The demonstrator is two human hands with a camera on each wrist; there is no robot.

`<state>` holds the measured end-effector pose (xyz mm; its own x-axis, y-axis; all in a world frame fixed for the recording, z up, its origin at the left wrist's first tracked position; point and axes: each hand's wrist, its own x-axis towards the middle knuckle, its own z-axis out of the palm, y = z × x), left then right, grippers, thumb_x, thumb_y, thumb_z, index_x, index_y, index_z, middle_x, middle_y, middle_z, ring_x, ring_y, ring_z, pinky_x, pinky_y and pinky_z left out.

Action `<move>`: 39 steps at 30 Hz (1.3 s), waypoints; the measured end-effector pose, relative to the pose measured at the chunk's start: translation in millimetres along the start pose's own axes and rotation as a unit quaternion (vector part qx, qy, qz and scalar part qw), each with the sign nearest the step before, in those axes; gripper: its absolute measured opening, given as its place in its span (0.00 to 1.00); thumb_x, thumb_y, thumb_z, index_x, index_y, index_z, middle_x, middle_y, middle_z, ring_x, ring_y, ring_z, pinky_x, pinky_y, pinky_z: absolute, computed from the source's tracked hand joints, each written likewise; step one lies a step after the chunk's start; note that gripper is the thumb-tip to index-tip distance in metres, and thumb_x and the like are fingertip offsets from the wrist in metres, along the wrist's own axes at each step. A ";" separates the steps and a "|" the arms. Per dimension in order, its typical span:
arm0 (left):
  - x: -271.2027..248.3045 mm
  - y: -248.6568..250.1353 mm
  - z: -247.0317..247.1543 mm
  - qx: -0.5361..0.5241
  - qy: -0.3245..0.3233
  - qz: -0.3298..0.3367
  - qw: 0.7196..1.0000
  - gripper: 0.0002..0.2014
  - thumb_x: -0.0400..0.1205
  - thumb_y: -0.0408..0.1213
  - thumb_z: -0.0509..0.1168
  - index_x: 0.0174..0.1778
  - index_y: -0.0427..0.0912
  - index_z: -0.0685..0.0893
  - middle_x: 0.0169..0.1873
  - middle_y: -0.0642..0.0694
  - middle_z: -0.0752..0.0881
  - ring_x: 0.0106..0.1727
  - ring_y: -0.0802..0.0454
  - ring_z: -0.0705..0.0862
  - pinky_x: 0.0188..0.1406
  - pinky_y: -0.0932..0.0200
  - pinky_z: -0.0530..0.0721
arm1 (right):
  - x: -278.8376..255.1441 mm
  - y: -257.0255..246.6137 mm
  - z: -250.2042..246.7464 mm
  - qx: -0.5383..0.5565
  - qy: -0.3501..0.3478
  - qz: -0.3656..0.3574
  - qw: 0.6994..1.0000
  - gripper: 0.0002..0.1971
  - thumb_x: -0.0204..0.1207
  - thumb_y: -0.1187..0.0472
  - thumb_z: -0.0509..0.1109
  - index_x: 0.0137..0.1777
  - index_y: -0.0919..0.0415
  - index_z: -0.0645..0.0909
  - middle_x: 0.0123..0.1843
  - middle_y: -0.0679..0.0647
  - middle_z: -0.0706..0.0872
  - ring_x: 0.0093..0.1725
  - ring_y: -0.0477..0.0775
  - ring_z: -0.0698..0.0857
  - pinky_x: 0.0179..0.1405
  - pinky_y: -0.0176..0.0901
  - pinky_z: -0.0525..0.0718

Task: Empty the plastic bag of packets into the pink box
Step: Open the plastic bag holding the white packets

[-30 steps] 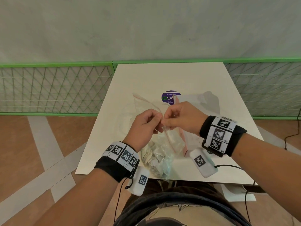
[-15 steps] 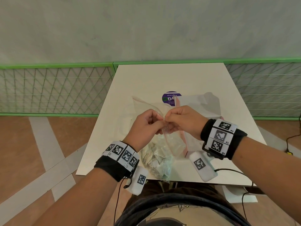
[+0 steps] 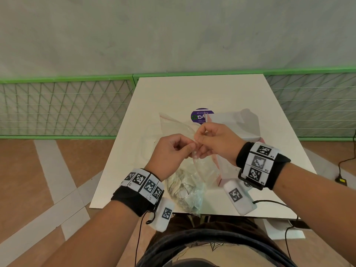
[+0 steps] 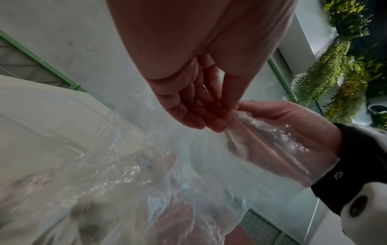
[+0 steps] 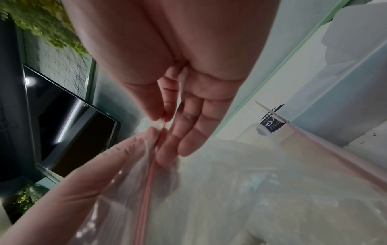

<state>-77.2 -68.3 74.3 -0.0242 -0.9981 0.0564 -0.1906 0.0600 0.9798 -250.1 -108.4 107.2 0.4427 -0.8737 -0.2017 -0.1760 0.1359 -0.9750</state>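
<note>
Here the fingers (image 4: 209,106) of the left hand (image 3: 169,151) are curled and pinch the pink-striped zip edge of the plastic bag (image 3: 185,182), and the fingers (image 5: 186,126) of the right hand (image 3: 217,143) pinch the same edge from the other side, thumb against forefinger. The two hands meet knuckle to knuckle above the bag, their fingertips touching or nearly so. In the left wrist view the clear film runs from the pinch down across the right palm, with the pink strip lying along it. In the right wrist view the strip drops straight from the pinch; whether the seal is parted there cannot be told.

The bag hangs from the pinch and its lower part rests on the table (image 3: 212,93), near the table's near edge. Pale packets (image 3: 183,191) are bunched in the bottom of the bag. The far corner of the bag lies flat on the table beyond the left hand.

The pink box (image 3: 235,128) stands on the table just to the right of the bag, behind and under the right hand, its white flaps raised. A purple round label (image 3: 201,114) lies on the table just beyond the bag, beside the box's far left corner.

Both wrists wear black bands with square printed markers.
</note>
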 end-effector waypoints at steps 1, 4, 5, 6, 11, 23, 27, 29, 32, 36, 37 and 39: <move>-0.3 0.1 0.0 -0.003 -0.002 -0.003 1.000 0.03 0.80 0.28 0.72 0.44 0.32 0.88 0.35 0.36 0.90 0.36 0.47 0.88 0.41 0.53 0.88 | -0.3 -0.3 -0.8 0.004 -0.009 0.001 1.000 0.04 0.83 0.67 0.65 0.48 0.67 0.78 0.37 0.66 0.87 0.35 0.63 0.90 0.40 0.52 0.88; -0.5 -0.1 0.0 -0.022 -0.007 -0.028 0.999 0.03 0.82 0.26 0.69 0.44 0.29 0.87 0.32 0.39 0.89 0.34 0.50 0.86 0.40 0.53 0.87 | -1.1 -0.7 -1.6 0.001 -0.025 0.007 1.000 0.06 0.85 0.68 0.61 0.47 0.67 0.78 0.39 0.65 0.86 0.37 0.63 0.90 0.42 0.51 0.87; -0.7 0.8 0.0 -0.031 -0.009 -0.041 0.999 0.04 0.82 0.25 0.68 0.44 0.28 0.87 0.31 0.41 0.89 0.33 0.51 0.86 0.40 0.54 0.87 | -1.0 -0.4 -1.2 -0.004 -0.026 0.009 1.000 0.07 0.85 0.68 0.61 0.46 0.67 0.77 0.39 0.64 0.86 0.36 0.62 0.89 0.41 0.51 0.87; -0.7 1.8 0.1 -0.042 -0.011 -0.054 0.998 0.05 0.82 0.26 0.67 0.44 0.27 0.86 0.31 0.41 0.89 0.32 0.50 0.87 0.40 0.54 0.86 | -1.0 -0.1 -0.7 -0.010 -0.027 0.010 1.000 0.07 0.85 0.68 0.60 0.46 0.67 0.77 0.38 0.62 0.86 0.35 0.60 0.89 0.41 0.51 0.87; -0.2 4.2 0.6 -0.026 -0.021 -0.058 0.998 0.12 0.81 0.38 0.72 0.46 0.30 0.84 0.35 0.34 0.89 0.35 0.46 0.87 0.42 0.48 0.88 | 1.2 2.8 2.0 -0.048 -0.037 0.004 0.998 0.07 0.84 0.67 0.62 0.45 0.64 0.78 0.35 0.59 0.89 0.37 0.61 0.90 0.40 0.48 0.86; -5.3 -4.8 -1.3 0.062 -0.009 -0.070 0.996 0.08 0.85 0.33 0.63 0.41 0.36 0.76 0.29 0.43 0.89 0.37 0.42 0.91 0.47 0.39 0.88 | 6.0 9.9 -5.0 -0.470 0.030 -0.112 0.875 0.07 0.76 0.59 0.63 0.38 0.59 0.73 0.32 0.57 0.81 0.33 0.62 0.79 0.38 0.56 0.82; -8.2 -11.3 -25.2 0.132 0.044 -0.079 0.987 0.08 0.77 0.31 0.67 0.36 0.33 0.75 0.30 0.43 0.90 0.37 0.47 0.91 0.45 0.42 0.89 | 7.7 13.1 -38.9 -0.482 0.095 -0.038 0.870 0.07 0.75 0.58 0.64 0.38 0.60 0.75 0.34 0.58 0.83 0.36 0.63 0.83 0.38 0.51 0.82; -11.2 -17.6 -36.8 0.184 0.071 -0.072 0.978 0.07 0.73 0.31 0.70 0.35 0.38 0.77 0.34 0.47 0.90 0.39 0.50 0.90 0.43 0.48 0.87 | 8.1 14.2 -49.5 -0.377 0.142 0.015 0.915 0.09 0.76 0.60 0.65 0.35 0.62 0.76 0.35 0.61 0.87 0.34 0.61 0.88 0.38 0.51 0.88; -15.2 -24.9 -41.5 0.164 0.059 -0.054 0.983 0.11 0.71 0.26 0.70 0.42 0.46 0.79 0.39 0.46 0.87 0.38 0.45 0.85 0.41 0.53 0.84 | 7.2 11.1 -44.5 -0.012 0.168 0.115 0.979 0.07 0.80 0.67 0.60 0.43 0.69 0.77 0.40 0.68 0.89 0.36 0.64 0.91 0.45 0.59 0.91; -20.8 -29.6 -34.8 0.194 -0.046 -0.018 0.980 0.18 0.71 0.19 0.64 0.47 0.48 0.82 0.39 0.43 0.83 0.34 0.56 0.77 0.36 0.64 0.79 | 10.3 -0.4 -34.2 0.302 0.138 0.149 0.931 0.10 0.79 0.70 0.53 0.37 0.65 0.72 0.28 0.62 0.88 0.42 0.65 0.91 0.45 0.56 0.91; -22.2 -32.8 -34.7 0.215 -0.067 -0.005 0.974 0.18 0.71 0.18 0.63 0.43 0.48 0.83 0.38 0.46 0.83 0.34 0.59 0.77 0.36 0.66 0.78 | 12.6 -3.1 -34.1 0.320 0.132 0.149 0.926 0.11 0.78 0.71 0.52 0.36 0.65 0.72 0.28 0.61 0.88 0.40 0.64 0.91 0.44 0.55 0.92; -23.9 -41.3 -38.2 0.252 -0.091 0.001 0.963 0.18 0.73 0.20 0.65 0.38 0.53 0.82 0.39 0.54 0.84 0.37 0.62 0.80 0.40 0.67 0.78 | 15.6 -7.0 -32.7 0.314 0.118 0.157 0.929 0.12 0.77 0.71 0.51 0.36 0.66 0.74 0.31 0.61 0.87 0.34 0.61 0.91 0.42 0.54 0.90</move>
<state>-31.2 -47.4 39.7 -0.1890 -0.9817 -0.0214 -0.6418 0.1070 0.7594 -270.8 -138.3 113.9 0.2382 -0.8131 -0.5312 0.3170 0.5821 -0.7488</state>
